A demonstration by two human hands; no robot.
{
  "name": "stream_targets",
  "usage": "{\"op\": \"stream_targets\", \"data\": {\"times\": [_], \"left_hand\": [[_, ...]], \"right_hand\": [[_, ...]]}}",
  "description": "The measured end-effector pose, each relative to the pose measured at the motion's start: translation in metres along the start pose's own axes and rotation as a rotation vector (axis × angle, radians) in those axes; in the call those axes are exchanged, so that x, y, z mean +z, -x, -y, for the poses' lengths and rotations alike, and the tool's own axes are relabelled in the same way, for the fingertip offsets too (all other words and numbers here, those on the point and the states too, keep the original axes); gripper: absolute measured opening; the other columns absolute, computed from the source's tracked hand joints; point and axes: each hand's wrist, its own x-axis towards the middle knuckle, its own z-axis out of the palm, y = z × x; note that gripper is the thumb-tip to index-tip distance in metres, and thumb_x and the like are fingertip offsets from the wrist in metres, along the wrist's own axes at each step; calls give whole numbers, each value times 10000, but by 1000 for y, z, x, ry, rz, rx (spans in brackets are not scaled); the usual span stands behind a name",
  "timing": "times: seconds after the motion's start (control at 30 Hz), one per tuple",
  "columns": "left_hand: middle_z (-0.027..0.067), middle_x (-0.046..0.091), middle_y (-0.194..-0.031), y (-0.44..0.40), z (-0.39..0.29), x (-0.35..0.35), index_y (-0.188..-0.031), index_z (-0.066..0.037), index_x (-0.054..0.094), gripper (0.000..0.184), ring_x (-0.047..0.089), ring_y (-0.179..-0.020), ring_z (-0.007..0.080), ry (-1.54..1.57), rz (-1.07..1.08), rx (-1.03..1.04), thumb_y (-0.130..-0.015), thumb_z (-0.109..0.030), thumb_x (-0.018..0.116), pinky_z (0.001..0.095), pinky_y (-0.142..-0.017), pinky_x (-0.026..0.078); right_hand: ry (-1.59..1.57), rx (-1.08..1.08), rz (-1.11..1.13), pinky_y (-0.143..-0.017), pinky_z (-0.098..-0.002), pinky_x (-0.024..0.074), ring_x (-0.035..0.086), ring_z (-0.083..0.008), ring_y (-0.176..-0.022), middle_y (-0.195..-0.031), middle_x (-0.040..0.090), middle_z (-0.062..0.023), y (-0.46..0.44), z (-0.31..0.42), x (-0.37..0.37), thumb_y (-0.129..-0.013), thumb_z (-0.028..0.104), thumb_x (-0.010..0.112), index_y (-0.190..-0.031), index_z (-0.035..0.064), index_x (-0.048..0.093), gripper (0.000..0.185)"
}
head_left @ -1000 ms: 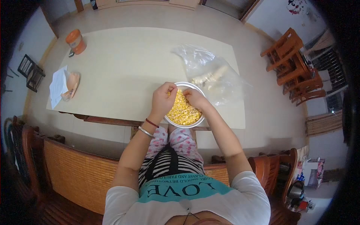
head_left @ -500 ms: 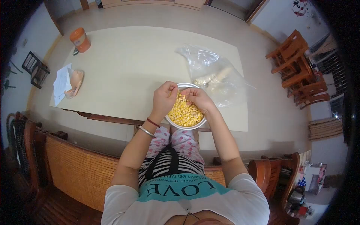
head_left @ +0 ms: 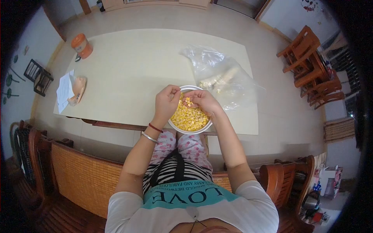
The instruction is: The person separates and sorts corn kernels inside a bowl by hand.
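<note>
- Across the tiled floor (head_left: 155, 21) a pale table (head_left: 128, 77) is set, with the white bowl (head_left: 191, 133) placed at its near edge, apparently for easy reach.
- Corn kernels (head_left: 189, 118) are contained in the bowl beneath both hands, presumably so that stray ones are caught.
- The left hand (head_left: 167, 101) and right hand (head_left: 204, 101) are curled over the bowl's far side; what is pinched, if anything, cannot be told.
- A plastic bag (head_left: 208, 58) is laid to the far right, seemingly kept handy.

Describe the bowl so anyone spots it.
Find the long pale table. At its near edge, right of centre, the left hand and right hand are over a round bowl. Unlike the clear bag beyond, it is white-rimmed and holds loose yellow kernels.
</note>
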Motion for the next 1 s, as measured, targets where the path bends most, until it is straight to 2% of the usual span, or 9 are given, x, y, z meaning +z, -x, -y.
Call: {"op": "stream_targets", "data": {"times": [0.1,0.17,0.27,0.37,0.47,0.67,0.9,1.0], "left_hand": [[116,677,-834,0,0,0,-905,16,639,105,644,-799,164,-10,7,-26,-835,-61,638,283,-736,497],[115,682,-848,0,-3,-1,-905,16,640,101,644,-811,161,-20,14,-45,-837,-58,637,277,-743,495],[123,671,-836,0,6,2,-873,-2,637,96,649,-798,210,52,32,14,-811,-70,662,307,-733,499],[136,627,-773,-6,9,-1,-806,-23,620,101,622,-753,293,-195,217,266,-751,-78,685,369,-698,492],[130,572,-749,-8,2,0,-809,-29,619,160,568,-758,336,-329,335,350,-681,-95,689,435,-713,459],[123,577,-799,-5,2,1,-801,-35,610,148,570,-828,322,-380,374,308,-691,-97,686,436,-799,430],[125,595,-784,-6,2,2,-804,-29,613,91,585,-801,326,-314,311,273,-739,-69,662,435,-763,449],[139,614,-785,-7,1,2,-816,-22,615,82,595,-780,334,-243,275,211,-766,-72,655,429,-729,462]], "right_hand": [[-64,-8,3,-737,-252,552,666,-169,-852,-963,669,-121,1,0,0,-848,-58,503,-1016,-58,640,218],[-52,2,1,-748,-248,553,664,-166,-853,-970,666,-127,0,-1,0,-864,-69,490,-1055,-67,627,235],[-68,12,4,-748,-246,551,662,-163,-858,-978,667,-123,0,0,1,-848,-75,494,-1057,-66,628,249],[-104,-12,11,-742,-248,549,659,-159,-858,-978,670,-122,-4,-5,-2,-833,-75,508,-1052,-68,630,251],[-129,-21,16,-741,-253,547,658,-155,-850,-975,671,-129,-3,-5,-2,-823,-81,527,-1060,-74,626,257],[-128,-29,20,-730,-253,548,660,-159,-829,-954,672,-130,0,-1,0,-811,-94,553,-1052,-74,616,250],[-146,-17,11,-723,-269,561,658,-150,-824,-960,671,-114,0,1,2,-859,-27,571,-1030,-47,625,180],[-21,40,-55,-712,-263,560,657,-145,-830,-947,670,-91,4,5,6,-871,16,583,-1016,-13,640,158]]}}
